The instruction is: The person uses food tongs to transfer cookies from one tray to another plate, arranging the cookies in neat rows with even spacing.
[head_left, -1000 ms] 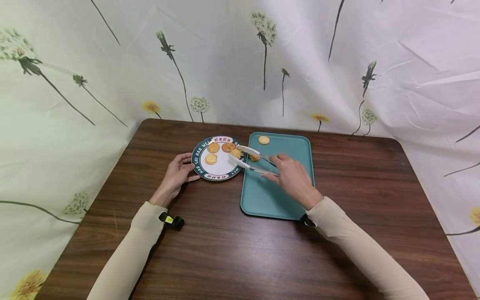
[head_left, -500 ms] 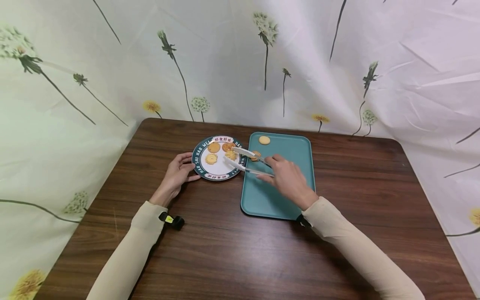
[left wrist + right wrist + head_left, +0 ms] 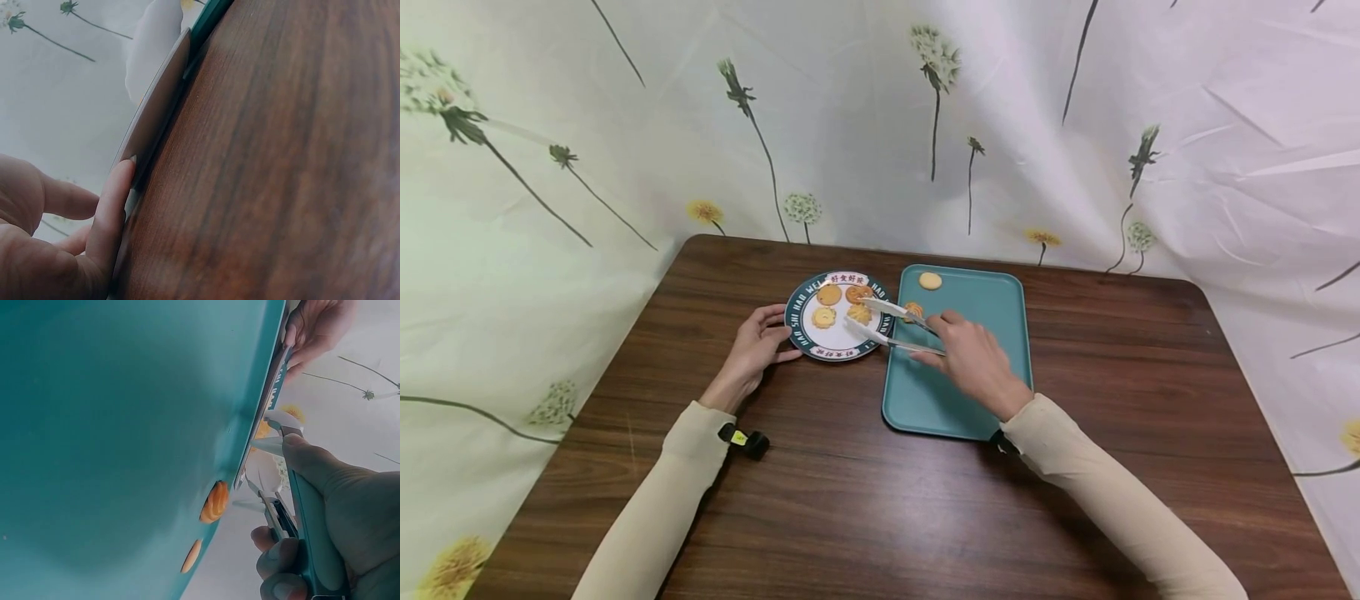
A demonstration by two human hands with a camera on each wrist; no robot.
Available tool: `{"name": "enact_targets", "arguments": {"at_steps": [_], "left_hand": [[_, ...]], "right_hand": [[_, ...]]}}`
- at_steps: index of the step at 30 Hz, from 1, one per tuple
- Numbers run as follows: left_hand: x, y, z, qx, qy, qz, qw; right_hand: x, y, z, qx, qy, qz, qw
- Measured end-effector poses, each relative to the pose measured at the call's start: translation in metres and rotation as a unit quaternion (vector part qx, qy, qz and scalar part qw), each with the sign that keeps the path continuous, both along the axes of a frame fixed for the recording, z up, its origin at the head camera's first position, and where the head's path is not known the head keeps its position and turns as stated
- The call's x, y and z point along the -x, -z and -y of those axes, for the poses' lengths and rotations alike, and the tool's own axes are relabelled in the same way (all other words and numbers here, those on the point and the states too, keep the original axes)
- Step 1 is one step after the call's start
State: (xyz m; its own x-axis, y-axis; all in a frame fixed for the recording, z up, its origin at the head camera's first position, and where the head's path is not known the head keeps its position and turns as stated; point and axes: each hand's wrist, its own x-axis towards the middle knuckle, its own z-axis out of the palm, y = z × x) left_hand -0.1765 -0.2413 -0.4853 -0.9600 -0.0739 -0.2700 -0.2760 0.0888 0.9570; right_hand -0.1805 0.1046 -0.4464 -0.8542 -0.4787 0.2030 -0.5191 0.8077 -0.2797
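Observation:
My left hand (image 3: 751, 348) holds the left rim of a round plate (image 3: 811, 343) with a dark green, lettered border. Several cookies lie on the plate, among them a round cookie (image 3: 829, 295) and a flower-shaped one (image 3: 823, 317). My right hand (image 3: 973, 354) grips metal tongs (image 3: 917, 322) with white tips, reaching over the plate's right side. The tips stand apart, beside a ridged cookie (image 3: 859, 314) on the plate. In the right wrist view, thumb and fingers wrap the tongs' handle (image 3: 315, 540); the left wrist view shows a fingertip (image 3: 128, 167) at the plate's edge.
A teal tray (image 3: 955, 400) stands right of the plate, close to its rim. On it lie a swirled cookie (image 3: 913, 312) and a smooth round cookie (image 3: 930, 281). Behind the brown wooden table (image 3: 820, 500) hangs a flower-printed cloth (image 3: 850, 125).
The tongs moved left and set the ridged cookie down further onto the plate; their tips now stand apart from it. The left hand kept its place at the rim.

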Motion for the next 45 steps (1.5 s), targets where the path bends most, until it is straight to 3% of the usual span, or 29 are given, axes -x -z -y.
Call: {"name": "enact_targets", "arguments": {"at_steps": [32, 45], "left_hand": [[-0.0004, 0.0005, 0.0006, 0.001, 0.003, -0.001, 1.0], [0.0, 0.0004, 0.0008, -0.001, 0.002, -0.003, 1.0]], "right_hand": [[-0.0007, -0.0033, 0.0076, -0.039, 0.001, -0.003, 0.999], [-0.0012, -0.0031, 0.0045, -0.023, 0.007, -0.001, 1.0]]}}
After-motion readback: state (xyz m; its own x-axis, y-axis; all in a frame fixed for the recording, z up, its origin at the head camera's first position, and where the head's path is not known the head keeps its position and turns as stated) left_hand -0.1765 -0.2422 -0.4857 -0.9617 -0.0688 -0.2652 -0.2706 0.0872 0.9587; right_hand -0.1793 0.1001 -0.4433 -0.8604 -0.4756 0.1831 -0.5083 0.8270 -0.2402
